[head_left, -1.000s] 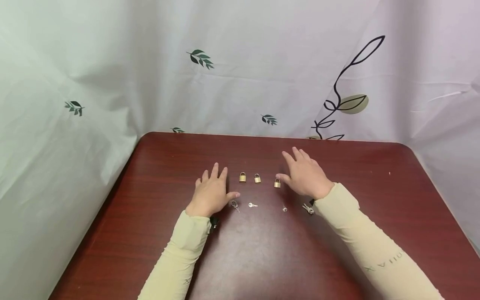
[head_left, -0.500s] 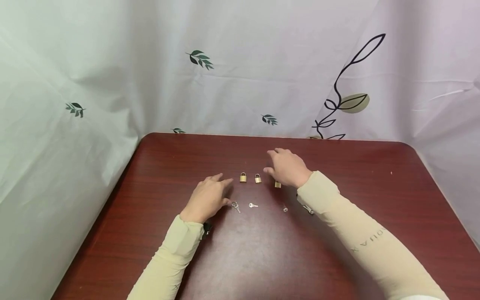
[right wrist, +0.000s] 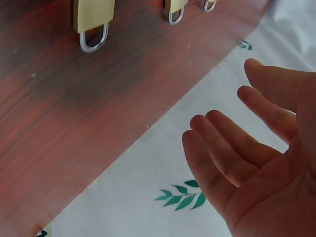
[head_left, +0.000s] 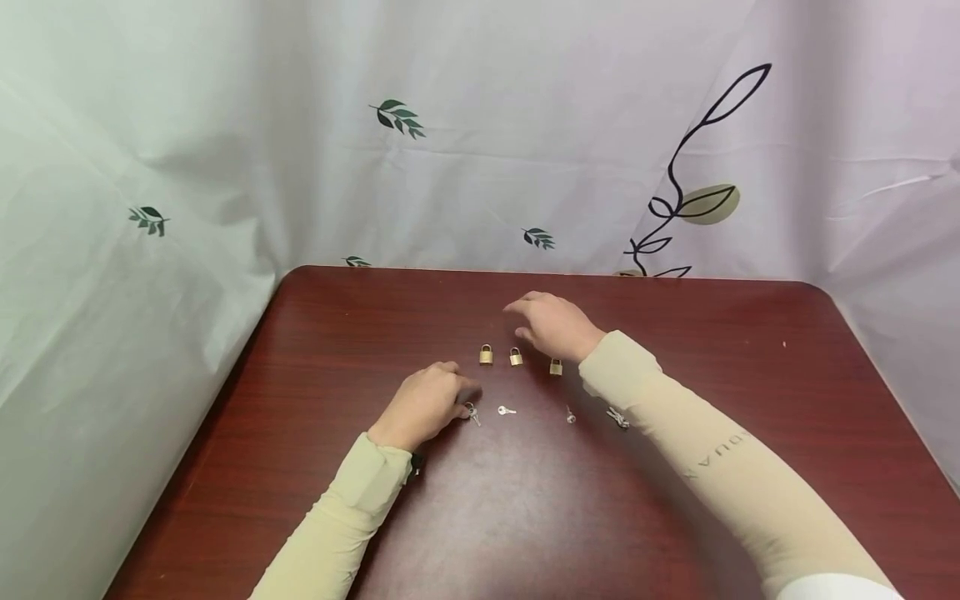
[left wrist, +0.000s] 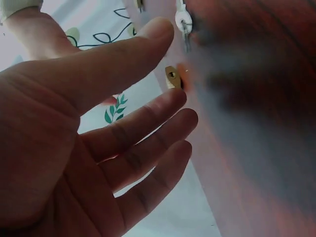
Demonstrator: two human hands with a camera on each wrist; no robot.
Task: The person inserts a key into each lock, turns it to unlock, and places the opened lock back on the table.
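Note:
Three small brass padlocks stand in a row on the table: a left padlock (head_left: 486, 357), a middle padlock (head_left: 516, 359) and a right padlock (head_left: 556, 367). My left hand (head_left: 422, 407) hovers at the left, its thumb tip right by a ring of keys (head_left: 474, 416). In the left wrist view its thumb and fingers are apart, holding nothing, with a padlock (left wrist: 172, 74) and a key (left wrist: 183, 22) beyond. Behind the padlocks, my right hand (head_left: 557, 326) is held with relaxed fingers. The right wrist view shows it bare, away from the nearest padlock (right wrist: 95, 14).
In front of the padlocks lie a single key (head_left: 507, 410), a small key bunch (head_left: 571, 416) and another bunch of keys (head_left: 618, 418) beside the right sleeve. The dark red table (head_left: 510, 517) ends at a pale leaf-printed curtain (head_left: 465, 192).
My right hand has swung left, over and behind the padlocks, uncovering the right one. My left hand has drawn back slightly and its spread fingers have bent inward. Padlocks and keys stay put.

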